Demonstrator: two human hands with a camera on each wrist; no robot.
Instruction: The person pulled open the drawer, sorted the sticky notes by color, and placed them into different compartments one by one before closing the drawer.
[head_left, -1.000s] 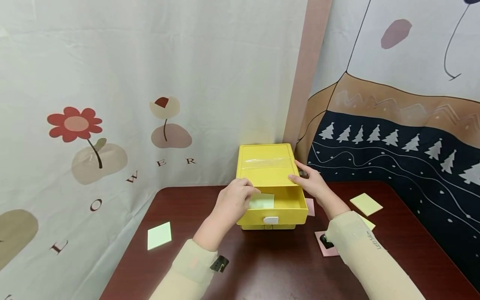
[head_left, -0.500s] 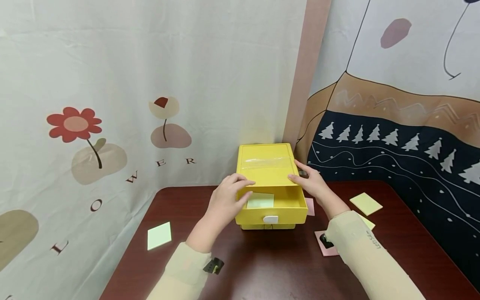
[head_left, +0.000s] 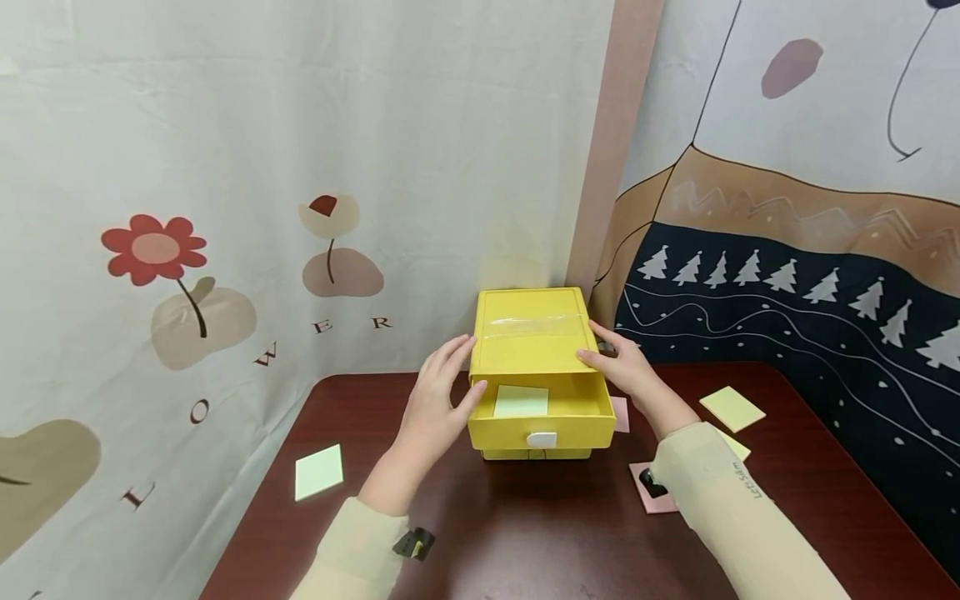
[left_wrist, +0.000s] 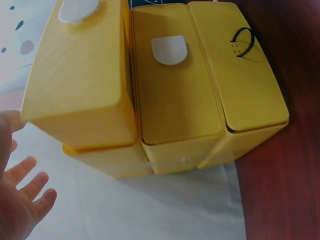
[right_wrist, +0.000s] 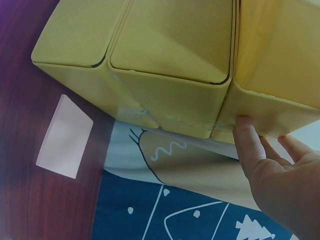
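A yellow small drawer cabinet (head_left: pixel 534 346) stands near the back of the table, clear tape across its top. Its top drawer (head_left: pixel 581 431), with a white pull tab (head_left: pixel 542 439), is pulled out and holds a pale green sticky note pad (head_left: pixel 521 402). Beside the drawer's left edge is my left hand (head_left: pixel 429 407), fingers spread, holding nothing; the thumb (left_wrist: pixel 14 120) is at the drawer's corner. My right hand (head_left: pixel 628 367) rests against the cabinet's right side, its thumb on the top edge. In the right wrist view, its fingertips (right_wrist: pixel 245 125) touch the side wall.
On the table (head_left: pixel 525 525), another green pad (head_left: pixel 318 472) lies at left. Yellow pads (head_left: pixel 732 408) and a pink pad (head_left: pixel 651 498) lie at right, partly behind my sleeve. One more pink pad (head_left: pixel 620 414) lies beside the cabinet. A printed curtain (head_left: pixel 450 167) hangs behind.
My left hand has moved left, out from over the drawer, and its fingers have spread. The green pad in the drawer is now fully uncovered. My right hand has stayed in place.
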